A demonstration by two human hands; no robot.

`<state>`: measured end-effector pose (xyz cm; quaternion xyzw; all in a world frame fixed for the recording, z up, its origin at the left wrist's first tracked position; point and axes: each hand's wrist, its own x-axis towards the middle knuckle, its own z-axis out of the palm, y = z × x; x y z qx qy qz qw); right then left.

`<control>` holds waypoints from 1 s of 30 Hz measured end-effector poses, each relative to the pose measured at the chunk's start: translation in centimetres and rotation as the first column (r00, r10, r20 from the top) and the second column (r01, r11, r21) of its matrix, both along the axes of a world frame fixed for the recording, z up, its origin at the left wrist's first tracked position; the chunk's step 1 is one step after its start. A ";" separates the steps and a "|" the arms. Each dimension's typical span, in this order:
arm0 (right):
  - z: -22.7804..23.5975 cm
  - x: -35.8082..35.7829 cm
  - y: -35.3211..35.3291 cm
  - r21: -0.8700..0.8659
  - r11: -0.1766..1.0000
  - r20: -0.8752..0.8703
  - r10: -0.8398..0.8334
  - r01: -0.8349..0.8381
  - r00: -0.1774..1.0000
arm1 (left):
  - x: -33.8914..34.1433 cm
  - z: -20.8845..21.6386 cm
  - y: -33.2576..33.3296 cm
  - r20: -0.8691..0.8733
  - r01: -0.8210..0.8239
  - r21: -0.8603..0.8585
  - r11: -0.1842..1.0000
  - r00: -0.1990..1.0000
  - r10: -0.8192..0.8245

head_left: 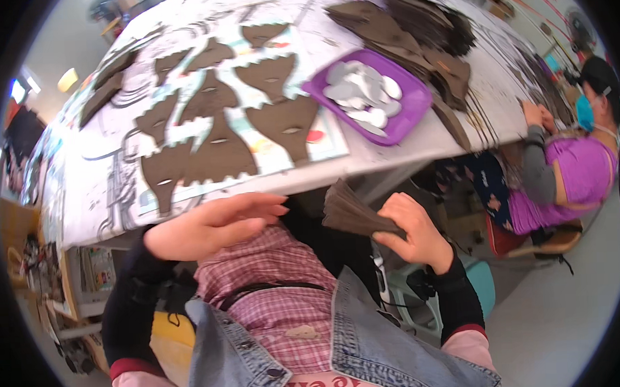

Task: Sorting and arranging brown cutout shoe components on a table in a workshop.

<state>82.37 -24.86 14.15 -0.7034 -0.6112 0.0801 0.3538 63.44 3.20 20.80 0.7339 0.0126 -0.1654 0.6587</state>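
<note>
In my right hand (412,229) is a fanned stack of dark brown cut fabric pieces (355,212), gripped at its narrow end. The stack hangs in front of the table edge, its wide end toward my left hand. My left hand (215,226) holds nothing; its fingers are stretched out toward the right, apart from the stack. Beyond it, several brown scallop-edged pieces (221,149) lie in rows on a printed sheet (332,141). Some of them show a small pale slit or mark in the middle.
A purple tray (416,108) of white and grey oval pieces (361,89) stands right of the sheet. Behind it lie heaps of brown pieces (386,34); more brown pieces (102,98) lie at the far left. A masked co-worker (575,157) sits at the table's right side.
</note>
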 end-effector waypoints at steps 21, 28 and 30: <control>2.6 -14.5 40.8 -0.096 0.896 0.384 0.435 -0.433 0.815 | -18.1 -5.9 17.4 0.681 -0.878 0.359 0.317 0.479 0.554; 0.3 -15.0 43.0 -0.139 0.848 0.286 0.529 -0.511 0.799 | -17.6 -7.7 17.0 0.726 -0.851 0.496 0.175 0.516 0.455; 0.7 -15.5 43.0 -0.103 0.834 0.223 0.550 -0.542 0.805 | -18.1 -7.5 16.8 0.711 -0.834 0.533 0.145 0.534 0.458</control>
